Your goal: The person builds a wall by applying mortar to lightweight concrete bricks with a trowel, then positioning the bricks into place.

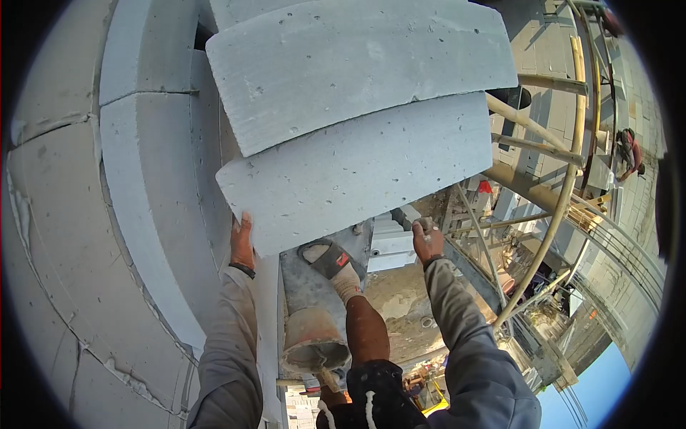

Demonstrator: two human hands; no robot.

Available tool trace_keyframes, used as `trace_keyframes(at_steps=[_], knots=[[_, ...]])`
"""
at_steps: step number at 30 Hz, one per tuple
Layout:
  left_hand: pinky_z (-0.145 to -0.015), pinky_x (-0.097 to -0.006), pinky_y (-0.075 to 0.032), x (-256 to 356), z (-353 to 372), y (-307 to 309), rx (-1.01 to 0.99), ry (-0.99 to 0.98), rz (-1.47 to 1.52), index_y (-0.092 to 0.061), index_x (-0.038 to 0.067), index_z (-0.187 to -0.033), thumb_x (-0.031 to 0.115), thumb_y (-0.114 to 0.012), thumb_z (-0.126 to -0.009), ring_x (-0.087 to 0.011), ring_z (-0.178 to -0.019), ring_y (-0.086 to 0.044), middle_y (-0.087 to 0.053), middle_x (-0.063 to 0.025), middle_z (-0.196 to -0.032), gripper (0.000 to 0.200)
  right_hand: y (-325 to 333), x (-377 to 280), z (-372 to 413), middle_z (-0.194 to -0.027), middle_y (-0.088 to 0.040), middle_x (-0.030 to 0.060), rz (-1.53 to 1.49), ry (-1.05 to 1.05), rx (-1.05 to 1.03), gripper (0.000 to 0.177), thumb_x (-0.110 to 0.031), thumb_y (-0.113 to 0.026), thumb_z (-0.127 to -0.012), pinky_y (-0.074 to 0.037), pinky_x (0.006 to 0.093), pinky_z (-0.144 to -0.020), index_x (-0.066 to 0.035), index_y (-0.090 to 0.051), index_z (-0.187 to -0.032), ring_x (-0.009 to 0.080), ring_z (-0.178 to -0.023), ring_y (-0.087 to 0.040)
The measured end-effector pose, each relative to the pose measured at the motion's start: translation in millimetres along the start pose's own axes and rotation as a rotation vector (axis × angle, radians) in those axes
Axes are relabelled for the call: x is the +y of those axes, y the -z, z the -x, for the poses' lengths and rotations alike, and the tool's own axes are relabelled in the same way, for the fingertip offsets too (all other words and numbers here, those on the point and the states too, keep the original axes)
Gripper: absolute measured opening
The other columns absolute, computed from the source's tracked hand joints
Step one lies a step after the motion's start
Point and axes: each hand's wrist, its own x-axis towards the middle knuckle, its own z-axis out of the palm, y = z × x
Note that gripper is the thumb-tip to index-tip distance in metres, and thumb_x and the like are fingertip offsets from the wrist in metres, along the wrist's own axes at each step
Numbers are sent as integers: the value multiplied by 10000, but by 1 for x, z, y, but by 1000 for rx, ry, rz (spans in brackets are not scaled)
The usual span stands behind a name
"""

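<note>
A pale grey concrete block (364, 175) with small pits lies tilted in front of me, and a second block (364, 64) overlaps its far side. My left hand (243, 243) grips the near left corner of the closer block, thumb along its end and the other fingers mostly hidden. My right hand (428, 241) is closed in a fist off the block's near right side, around something small and greyish I cannot make out. Below, between my arms, my foot in a dark sandal (330, 259) stands on a grey plank. A mortar-crusted bucket (313, 339) sits near my leg.
A block wall (64, 214) with mortar joints rises on the left. Bamboo scaffold poles (547, 247) run along the right, with a long drop beyond them. Several white blocks (391, 244) are stacked below. Far off right, a person (630, 154) bends over.
</note>
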Motion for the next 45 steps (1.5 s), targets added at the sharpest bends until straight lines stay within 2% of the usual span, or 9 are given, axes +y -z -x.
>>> trace_keyframes(at_steps=[1, 3, 5, 11, 27, 31, 33, 38, 45], knots=[[-1008, -383, -376, -5, 5, 7, -14, 27, 35, -311, 24, -1359, 529, -524, -861, -263, -1214, -451, -440, -118, -1325, 741, 32, 35, -17, -1063, -618, 160, -243, -344, 230, 405, -405, -543, -847, -441, 386, -829, -46, -612, -1021, 272, -992, -587], [-991, -388, -394, 10, -39, -17, -68, -61, 81, -323, 17, -1352, 527, -501, -873, -266, -1188, -478, -465, -120, -1302, 722, 98, 41, -110, -1315, -459, 107, -783, -198, 534, 593, -518, -453, -896, -290, 355, -1008, -33, -491, -1235, 228, -1191, -424], [-983, -388, -399, 21, -10, -26, -90, 18, 197, -334, 20, -1350, 511, -489, -884, -269, -1176, -488, -466, -123, -1303, 695, 138, 31, -150, -1402, -352, 108, -785, -125, 484, 793, -654, -378, -859, -251, 363, -1047, -82, -316, -1405, 230, -1287, -323], [-979, -362, -393, 37, 6, -40, 40, 46, 334, -386, 4, -1316, 452, -525, -882, -242, -1160, -492, -494, -112, -1259, 639, 135, -2, -178, -1196, -546, 94, -808, -20, 422, 692, -554, -495, -863, -352, 322, -936, 31, -518, -1230, 194, -1057, -496], [-916, -518, -398, 127, 102, -3, 59, 639, 571, -504, 77, -1196, 371, -533, -816, -309, -1081, -521, -540, -109, -1172, 482, 213, -158, -158, -1146, -575, 231, 550, -121, 60, 555, -496, -492, -803, -431, 437, -910, -20, -627, -1055, 375, -1102, -528], [-916, -505, -400, 137, 103, -9, 112, 633, 427, -489, 63, -1220, 378, -523, -826, -305, -1085, -527, -538, -130, -1187, 505, 187, -184, -58, -1425, -268, 213, 520, 657, 170, 830, -595, -603, -745, -219, 503, -1066, -126, -345, -1379, 396, -1346, -193], [-913, -501, -404, 118, 100, 2, 150, 626, 441, -480, 58, -1235, 373, -522, -833, -305, -1088, -527, -536, -137, -1193, 513, 164, -205, 3, -1465, -173, 202, 677, 899, -204, 871, -518, -648, -756, -101, 538, -1096, -172, -226, -1434, 374, -1369, -130], [-1001, -645, -167, 146, 136, -44, 616, -186, -1192, -334, 73, -1366, 520, -579, -814, -372, -1300, -289, -303, -195, -1417, 752, 120, -195, 5, -1486, -107, 172, 953, 1079, -195, 934, -344, -719, -696, -44, 563, -1102, -201, -182, -1446, 373, -1380, -84], [-1039, -635, -81, 120, 147, -71, -117, -515, -1669, -88, 188, -1462, 326, -733, -699, -334, -1357, -155, -193, -173, -1449, 1008, 117, -213, 5, -1424, -235, 205, 877, 1286, -144, 1053, -224, -772, -541, -89, 559, -1098, -85, -205, -1417, 396, -1341, -191]])
